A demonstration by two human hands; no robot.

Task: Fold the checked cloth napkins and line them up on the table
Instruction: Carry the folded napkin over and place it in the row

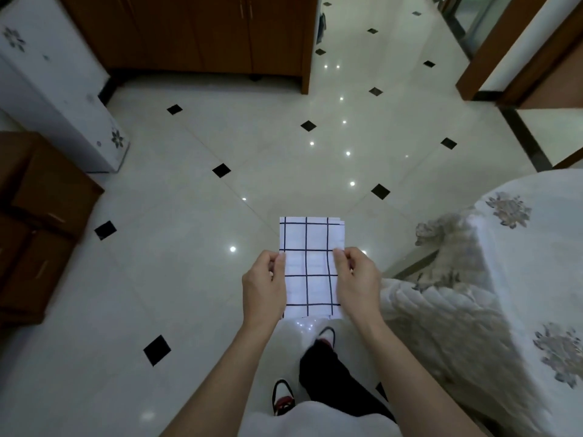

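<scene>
The pale tiled floor with its small black diamonds fills most of the view. A dark wooden cabinet stands at the far side, and a quilted floral cover drapes over something at the right; whether that is the table, I cannot tell. A white flowered appliance stands at the left.

The checked napkin is in the air in front of the person, above the floor and resting on nothing. It is already folded to a narrow rectangle. The left hand pinches its left edge and the right hand pinches its right edge, thumbs on top.

The layers at the far right corner look slightly stepped. With only two edge pinches holding the stack, a loosened grip while carrying could let the layers slide and the fold open, or drop the napkin onto the floor. No other napkins are in view, so the line cannot be judged.
</scene>
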